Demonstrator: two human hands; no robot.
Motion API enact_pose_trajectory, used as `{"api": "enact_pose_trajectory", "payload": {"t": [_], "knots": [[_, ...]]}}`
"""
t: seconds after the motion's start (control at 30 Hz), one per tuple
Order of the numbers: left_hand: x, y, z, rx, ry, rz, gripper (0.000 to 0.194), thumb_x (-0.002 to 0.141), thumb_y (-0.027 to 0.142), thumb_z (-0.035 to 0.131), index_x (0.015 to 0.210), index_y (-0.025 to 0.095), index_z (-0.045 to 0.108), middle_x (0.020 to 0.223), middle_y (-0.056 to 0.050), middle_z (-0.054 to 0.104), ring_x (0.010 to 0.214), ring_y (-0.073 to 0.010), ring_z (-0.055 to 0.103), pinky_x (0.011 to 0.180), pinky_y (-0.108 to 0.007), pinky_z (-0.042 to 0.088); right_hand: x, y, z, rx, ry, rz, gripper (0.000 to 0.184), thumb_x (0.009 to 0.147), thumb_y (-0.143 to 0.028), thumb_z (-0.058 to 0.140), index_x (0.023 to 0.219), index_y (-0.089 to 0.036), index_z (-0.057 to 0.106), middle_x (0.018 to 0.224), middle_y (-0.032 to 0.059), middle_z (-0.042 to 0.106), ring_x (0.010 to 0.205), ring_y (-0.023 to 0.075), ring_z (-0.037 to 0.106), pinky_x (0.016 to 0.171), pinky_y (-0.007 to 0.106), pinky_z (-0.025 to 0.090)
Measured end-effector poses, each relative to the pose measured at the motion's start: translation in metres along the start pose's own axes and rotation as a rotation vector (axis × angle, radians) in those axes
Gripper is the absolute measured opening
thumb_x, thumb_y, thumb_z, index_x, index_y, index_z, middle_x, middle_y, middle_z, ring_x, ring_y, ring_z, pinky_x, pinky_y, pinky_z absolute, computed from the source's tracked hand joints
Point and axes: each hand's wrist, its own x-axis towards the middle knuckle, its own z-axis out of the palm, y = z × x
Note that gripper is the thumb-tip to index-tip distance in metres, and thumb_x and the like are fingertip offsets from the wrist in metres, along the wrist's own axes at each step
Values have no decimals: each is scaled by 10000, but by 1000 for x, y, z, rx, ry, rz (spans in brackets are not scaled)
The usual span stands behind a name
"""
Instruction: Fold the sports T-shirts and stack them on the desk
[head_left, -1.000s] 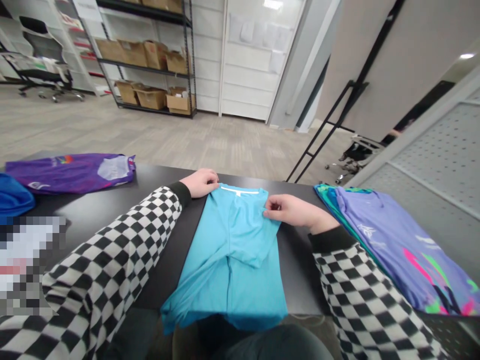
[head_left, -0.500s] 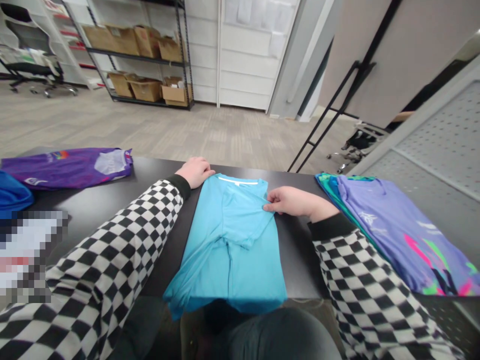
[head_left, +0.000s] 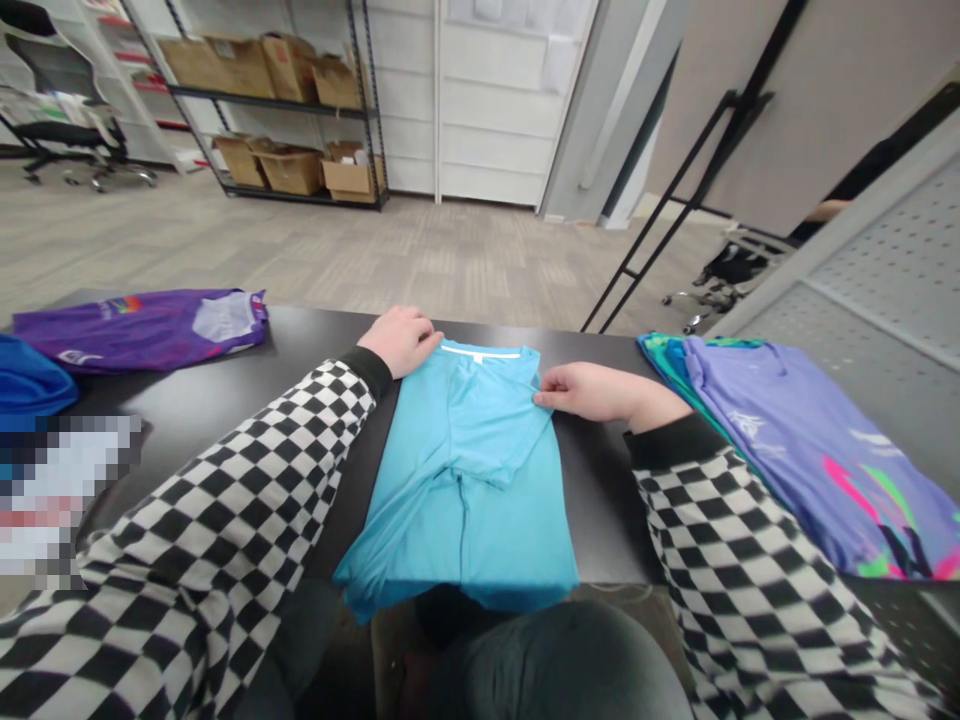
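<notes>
A light blue T-shirt (head_left: pixel 495 530) lies partly folded on the dark table (head_left: pixel 615 520), its collar at the far side. One sleeve is laid across its upper middle, and its lower end hangs over the near edge. My left hand (head_left: pixel 399 340) has its fingers curled at the shirt's far left shoulder, touching the cloth beside the collar; its fingertips are partly hidden. On the opposite side, my right hand (head_left: pixel 581 390) pinches the folded right edge between thumb and fingers, just below the collar.
Folded lilac T-shirt (head_left: pixel 795 410) tops a pile at the right, near a perforated grey panel (head_left: pixel 885 260). To the left lie a purple shirt (head_left: pixel 157 330) and blue cloth (head_left: pixel 34 375). Beyond the table stands a rack (head_left: pixel 277 100) with cardboard boxes.
The view has shifted slightly, so everything sits a little differently in the picture. Both hands keep their places at the blue T-shirt, whose folds look the same.
</notes>
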Motion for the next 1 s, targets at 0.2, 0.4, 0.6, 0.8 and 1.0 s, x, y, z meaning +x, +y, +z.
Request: {"api": "enact_pose_trajectory", "payload": {"t": [0.2, 0.4, 0.6, 0.8, 1.0], "knots": [[-5, -12, -2, -49, -42, -68, 432, 997, 600, 627, 793, 222, 675, 1017, -124, 693, 1052, -321, 635, 1060, -504, 506, 0, 1, 0, -20, 10, -3, 462, 1008, -657, 599, 911, -241, 774, 937, 71, 828, 840, 266, 729, 773, 364, 508], [-6, -29, -5, -170, -102, -14, 361, 948, 574, 672, 818, 239, 640, 1021, -102, 686, 1022, -306, 644, 1076, -491, 505, 1, 2, 0, -37, 12, -4, 415, 1018, -602, 601, 919, -240, 778, 948, 67, 831, 841, 258, 730, 763, 353, 500], [-3, -31, -6, -128, -111, -50, 278, 966, 470, 657, 813, 242, 614, 998, -105, 691, 1050, -320, 652, 1090, -504, 501, 3, 0, 1, -66, 52, 2, 375, 1036, -555, 613, 887, -239, 750, 909, 56, 812, 798, 238, 704, 729, 346, 465], [-7, -21, -8, -54, -71, -127, 229, 959, 431, 682, 1004, 211, 726, 1113, -134, 728, 1159, -360, 661, 1133, -532, 495, 2, -8, 0, -135, 108, 57, 298, 1023, -505, 696, 917, -234, 759, 885, 50, 793, 781, 231, 698, 726, 335, 451], [-57, 38, -59, -104, 262, -239, 271, 1034, 231, 531, 1219, 175, 721, 1264, -124, 771, 1221, -298, 688, 1146, -447, 509, 2, -52, 18, -67, 501, -141, 447, 1115, -503, 571, 1345, -173, 767, 1209, 176, 824, 1112, 345, 744, 996, 442, 547]]}}
